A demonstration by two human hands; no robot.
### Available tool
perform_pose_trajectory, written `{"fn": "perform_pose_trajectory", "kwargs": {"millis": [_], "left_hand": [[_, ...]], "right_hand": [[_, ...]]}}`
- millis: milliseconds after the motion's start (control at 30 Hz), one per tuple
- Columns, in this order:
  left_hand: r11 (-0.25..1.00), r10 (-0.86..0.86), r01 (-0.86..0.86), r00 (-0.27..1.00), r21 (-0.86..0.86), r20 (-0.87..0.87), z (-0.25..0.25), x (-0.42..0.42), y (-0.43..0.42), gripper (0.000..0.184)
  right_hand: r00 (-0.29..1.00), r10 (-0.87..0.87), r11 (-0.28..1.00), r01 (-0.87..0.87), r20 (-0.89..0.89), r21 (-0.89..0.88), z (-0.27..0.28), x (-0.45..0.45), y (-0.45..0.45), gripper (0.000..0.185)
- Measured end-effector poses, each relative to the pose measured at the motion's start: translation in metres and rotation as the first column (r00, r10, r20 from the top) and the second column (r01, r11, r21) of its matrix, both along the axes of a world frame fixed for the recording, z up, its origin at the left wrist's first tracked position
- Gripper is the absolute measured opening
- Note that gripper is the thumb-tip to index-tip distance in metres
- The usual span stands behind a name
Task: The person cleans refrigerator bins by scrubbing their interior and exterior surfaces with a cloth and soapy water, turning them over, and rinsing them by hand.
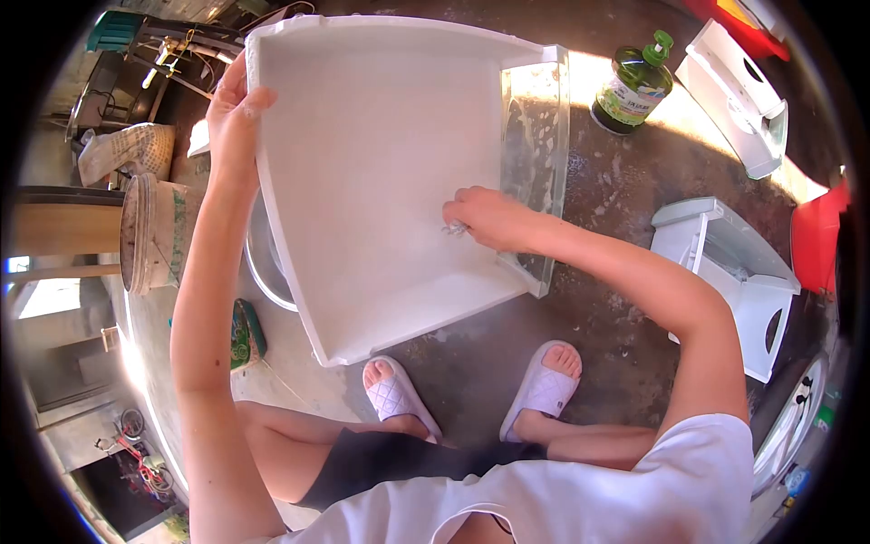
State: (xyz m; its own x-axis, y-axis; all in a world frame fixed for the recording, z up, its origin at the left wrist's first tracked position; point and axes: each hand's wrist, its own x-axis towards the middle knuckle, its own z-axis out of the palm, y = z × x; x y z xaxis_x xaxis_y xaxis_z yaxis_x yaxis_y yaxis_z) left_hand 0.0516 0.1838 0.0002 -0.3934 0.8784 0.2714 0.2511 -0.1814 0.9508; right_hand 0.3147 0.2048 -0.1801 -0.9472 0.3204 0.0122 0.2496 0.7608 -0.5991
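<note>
A large white refrigerator drawer (381,154) with a clear front panel (535,136) is tilted up in front of me. My left hand (237,113) is closed on its upper left rim, with the thumb over the edge. Inside the drawer, near the clear panel, my right hand (497,219) is closed around a small silvery scouring pad (455,228). Most of the pad is hidden under the fingers, and it is against or just above the drawer's inner surface. Whitish suds streak the clear panel.
A green pump bottle (632,86) stands on the wet floor beyond the drawer. Two more white drawers (739,100) (725,272) lie at the right, near a red basin (820,240). At the left are a dirty bucket (159,231) and a metal basin (269,263) partly behind the drawer.
</note>
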Motion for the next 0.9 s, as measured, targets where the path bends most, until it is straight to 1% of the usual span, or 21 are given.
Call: {"fn": "perform_pose_trajectory", "kwargs": {"millis": [33, 67, 100, 133, 167, 200, 267, 367, 433, 467, 567, 633, 667, 700, 733, 767, 800, 833, 900], "left_hand": [[1.0, 0.013, -0.013, 0.999, -0.029, 0.029, -0.01, -0.008, 0.004, 0.059], [0.998, 0.025, -0.022, 0.998, -0.061, 0.059, -0.02, -0.014, 0.003, 0.059], [0.988, 0.105, -0.096, 0.992, -0.124, 0.069, -0.025, -0.007, 0.003, 0.059], [0.99, 0.05, -0.037, 0.994, -0.133, 0.094, -0.037, -0.015, 0.006, 0.059], [0.99, -0.005, 0.022, 0.993, -0.137, 0.121, -0.049, -0.022, 0.011, 0.059], [0.985, 0.004, 0.018, 0.992, -0.172, 0.125, -0.058, -0.02, 0.012, 0.059], [0.969, 0.024, 0.009, 0.991, -0.247, 0.13, -0.075, -0.003, 0.015, 0.06], [0.965, 0.081, -0.015, 0.967, -0.263, 0.242, -0.115, 0.028, 0.021, 0.059], [0.961, 0.043, 0.063, 0.926, -0.268, 0.374, -0.142, 0.047, 0.022, 0.06], [0.971, 0.028, 0.08, 0.897, -0.225, 0.441, -0.155, 0.056, 0.021, 0.059], [0.96, 0.07, 0.077, 0.866, -0.269, 0.496, -0.204, 0.07, 0.017, 0.057], [0.915, 0.117, 0.059, 0.908, -0.4, 0.401, -0.218, 0.081, 0.009, 0.054], [0.908, 0.106, 0.028, 0.95, -0.418, 0.294, -0.237, 0.078, 0.008, 0.052], [0.892, 0.051, -0.003, 0.994, -0.452, 0.093, -0.239, 0.076, 0.006, 0.051], [0.876, -0.016, -0.04, 0.994, -0.481, -0.111, -0.239, 0.075, 0.004, 0.051], [0.86, -0.092, -0.079, 0.947, -0.504, -0.307, -0.241, 0.072, 0.003, 0.051], [0.826, -0.185, -0.098, 0.883, -0.555, -0.431, -0.241, 0.065, 0.003, 0.052], [0.802, -0.245, -0.116, 0.83, -0.586, -0.5, -0.247, 0.061, 0.001, 0.052], [0.763, -0.359, -0.163, 0.698, -0.625, -0.62, -0.253, 0.055, 0.004, 0.052]], "right_hand": [[0.994, 0.028, 0.999, -0.032, 0.106, 0.039, 0.002, 0.01, 0.003, 0.022], [0.968, 0.031, 0.996, -0.051, 0.25, 0.075, 0.002, 0.019, 0.003, 0.021], [0.921, 0.028, 0.991, -0.077, 0.39, 0.111, 0.004, 0.028, 0.005, 0.02], [0.852, 0.02, 0.983, -0.112, 0.523, 0.144, 0.005, 0.037, 0.008, 0.02], [0.788, 0.01, 0.979, -0.133, 0.616, 0.154, 0.006, 0.047, 0.012, 0.019], [0.714, -0.002, 0.974, -0.158, 0.7, 0.163, 0.007, 0.056, 0.016, 0.019], [0.601, -0.008, 0.964, -0.208, 0.799, 0.166, 0.006, 0.073, 0.028, 0.018], [0.608, -0.096, 0.988, -0.038, 0.788, 0.15, 0.01, 0.088, 0.046, 0.021], [0.762, -0.245, 0.969, 0.177, 0.6, 0.171, 0.004, 0.095, 0.057, 0.025], [0.81, -0.328, 0.945, 0.287, 0.486, 0.158, -0.001, 0.096, 0.061, 0.028], [0.791, -0.526, 0.83, 0.557, 0.313, -0.014, -0.018, 0.084, 0.066, 0.036], [0.811, -0.577, 0.817, 0.573, 0.099, 0.069, -0.056, 0.071, 0.072, 0.039], [0.811, -0.585, 0.805, 0.583, -0.012, 0.109, -0.074, 0.064, 0.072, 0.041], [0.829, -0.559, 0.825, 0.554, 0.018, 0.109, -0.085, 0.056, 0.066, 0.041], [0.844, -0.534, 0.843, 0.527, 0.048, 0.105, -0.095, 0.044, 0.058, 0.041], [0.858, -0.508, 0.86, 0.5, 0.079, 0.098, -0.105, 0.032, 0.049, 0.042], [0.915, -0.404, 0.911, 0.401, 0.009, 0.093, -0.111, 0.024, 0.035, 0.042], [0.955, -0.291, 0.95, 0.296, -0.061, 0.096, -0.116, 0.02, 0.019, 0.042], [1.0, -0.007, 0.987, 0.009, -0.017, 0.163, -0.125, 0.015, 0.002, 0.034]]}}
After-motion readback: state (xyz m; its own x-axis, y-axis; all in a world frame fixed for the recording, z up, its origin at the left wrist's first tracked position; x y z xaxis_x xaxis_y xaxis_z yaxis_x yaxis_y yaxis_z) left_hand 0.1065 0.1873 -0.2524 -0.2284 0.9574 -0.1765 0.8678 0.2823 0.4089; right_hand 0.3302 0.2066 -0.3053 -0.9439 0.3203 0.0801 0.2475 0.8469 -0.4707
